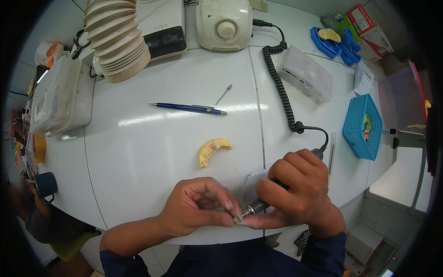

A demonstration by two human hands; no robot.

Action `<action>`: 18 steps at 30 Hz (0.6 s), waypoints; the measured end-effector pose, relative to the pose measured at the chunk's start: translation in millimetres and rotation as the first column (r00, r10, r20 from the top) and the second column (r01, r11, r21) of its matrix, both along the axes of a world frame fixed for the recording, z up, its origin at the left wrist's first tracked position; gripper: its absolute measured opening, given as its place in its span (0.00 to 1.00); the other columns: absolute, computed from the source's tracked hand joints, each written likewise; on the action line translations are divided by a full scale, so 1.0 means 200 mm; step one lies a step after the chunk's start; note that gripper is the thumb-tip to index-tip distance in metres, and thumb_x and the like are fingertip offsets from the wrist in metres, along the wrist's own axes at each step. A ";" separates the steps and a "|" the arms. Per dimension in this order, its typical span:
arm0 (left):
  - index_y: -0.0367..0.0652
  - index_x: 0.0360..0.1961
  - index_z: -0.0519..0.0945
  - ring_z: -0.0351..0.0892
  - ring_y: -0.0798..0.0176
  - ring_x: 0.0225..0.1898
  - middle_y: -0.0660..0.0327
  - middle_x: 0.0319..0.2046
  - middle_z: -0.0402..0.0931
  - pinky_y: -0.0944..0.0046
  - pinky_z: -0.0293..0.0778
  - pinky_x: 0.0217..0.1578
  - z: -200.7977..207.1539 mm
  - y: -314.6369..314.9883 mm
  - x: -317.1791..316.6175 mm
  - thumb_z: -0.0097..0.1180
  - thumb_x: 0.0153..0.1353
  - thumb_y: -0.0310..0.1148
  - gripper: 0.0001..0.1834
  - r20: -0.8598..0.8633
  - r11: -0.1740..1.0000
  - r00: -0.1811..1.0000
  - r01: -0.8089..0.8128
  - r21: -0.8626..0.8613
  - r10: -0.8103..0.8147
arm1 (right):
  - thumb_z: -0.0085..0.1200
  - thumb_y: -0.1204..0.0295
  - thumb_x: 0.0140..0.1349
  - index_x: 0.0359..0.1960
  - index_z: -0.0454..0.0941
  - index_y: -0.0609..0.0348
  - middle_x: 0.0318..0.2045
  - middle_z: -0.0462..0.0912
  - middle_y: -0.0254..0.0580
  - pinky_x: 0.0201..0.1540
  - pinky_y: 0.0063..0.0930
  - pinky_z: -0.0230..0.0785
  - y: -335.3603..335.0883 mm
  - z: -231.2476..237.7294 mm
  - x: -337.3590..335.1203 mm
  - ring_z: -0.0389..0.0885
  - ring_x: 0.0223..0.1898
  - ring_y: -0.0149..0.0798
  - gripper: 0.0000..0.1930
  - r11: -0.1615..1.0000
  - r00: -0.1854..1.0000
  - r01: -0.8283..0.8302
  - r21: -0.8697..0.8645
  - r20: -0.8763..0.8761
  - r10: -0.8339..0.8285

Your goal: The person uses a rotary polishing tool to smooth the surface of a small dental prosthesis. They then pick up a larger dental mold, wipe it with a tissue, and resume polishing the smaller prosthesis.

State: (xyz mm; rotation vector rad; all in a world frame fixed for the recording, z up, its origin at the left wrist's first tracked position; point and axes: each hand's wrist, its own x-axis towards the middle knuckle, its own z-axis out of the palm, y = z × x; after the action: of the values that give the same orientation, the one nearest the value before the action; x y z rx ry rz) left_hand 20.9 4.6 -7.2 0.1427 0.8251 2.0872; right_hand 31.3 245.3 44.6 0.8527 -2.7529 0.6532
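Note:
My right hand (295, 189) is wrapped round a dark rotary handpiece (259, 206), whose metal nose points left. A small greyish grinding tip (238, 218) on it meets the fingertips of my left hand (198, 207). The left thumb and fingers are pinched together there; whatever lies between them is too small and too covered to name. Beyond the left hand, apart from both hands, a yellow dental plaster model (213, 151) of an arch rests on the white table. Partly behind the right hand lies a pale crumpled sheet (253, 182).
Farther off lie a blue mechanical pencil (187, 108) and a loose bur (224, 93). A coiled black cord (277, 78) runs from the control box (224, 27) to the handpiece. Around stand a ribbed suction hose (115, 41), a clear case (307, 74) and a blue basket (362, 127).

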 end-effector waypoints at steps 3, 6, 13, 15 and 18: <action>0.40 0.39 0.77 0.81 0.65 0.45 0.55 0.40 0.82 0.62 0.76 0.50 0.00 0.00 0.00 0.67 0.55 0.15 0.14 -0.006 1.000 1.000 -0.012 -0.005 0.012 | 0.65 0.42 0.50 0.23 0.73 0.47 0.21 0.64 0.31 0.27 0.29 0.53 0.00 -0.01 0.00 0.67 0.22 0.33 0.24 1.000 1.000 0.001 -0.007 0.009 -0.001; 0.40 0.39 0.77 0.81 0.65 0.45 0.55 0.40 0.82 0.63 0.77 0.50 0.01 0.00 0.00 0.67 0.55 0.15 0.14 0.009 1.000 1.000 -0.014 -0.014 0.014 | 0.66 0.43 0.50 0.23 0.73 0.48 0.21 0.64 0.31 0.27 0.29 0.53 -0.01 -0.01 0.00 0.67 0.22 0.34 0.23 1.000 1.000 0.003 -0.005 0.015 -0.002; 0.40 0.39 0.77 0.80 0.65 0.45 0.55 0.40 0.81 0.62 0.77 0.50 0.01 0.00 0.00 0.67 0.55 0.15 0.15 0.012 1.000 1.000 -0.006 -0.016 0.007 | 0.66 0.43 0.50 0.22 0.73 0.48 0.21 0.64 0.31 0.27 0.29 0.53 -0.01 -0.01 0.00 0.67 0.22 0.34 0.23 1.000 0.999 -0.002 0.002 0.034 0.002; 0.40 0.39 0.77 0.80 0.65 0.44 0.55 0.40 0.81 0.63 0.77 0.50 0.01 0.00 0.00 0.67 0.55 0.15 0.15 0.011 1.000 1.000 -0.004 -0.024 0.004 | 0.66 0.43 0.50 0.23 0.73 0.48 0.21 0.64 0.31 0.27 0.29 0.53 -0.01 -0.01 0.00 0.67 0.22 0.34 0.23 1.000 0.999 -0.003 0.001 0.037 0.003; 0.40 0.39 0.77 0.80 0.65 0.44 0.56 0.40 0.81 0.63 0.77 0.50 0.01 0.00 0.00 0.67 0.55 0.14 0.15 0.007 0.999 1.000 -0.004 -0.032 0.004 | 0.66 0.44 0.50 0.23 0.73 0.48 0.21 0.64 0.31 0.27 0.29 0.54 -0.01 -0.01 0.00 0.67 0.22 0.34 0.23 1.000 0.999 -0.005 -0.005 0.039 0.005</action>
State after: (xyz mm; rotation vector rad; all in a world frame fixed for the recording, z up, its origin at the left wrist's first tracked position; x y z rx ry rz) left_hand 21.2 4.5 -5.2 0.1167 0.8552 2.0759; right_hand 31.3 243.9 43.5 0.8545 -2.7835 0.6841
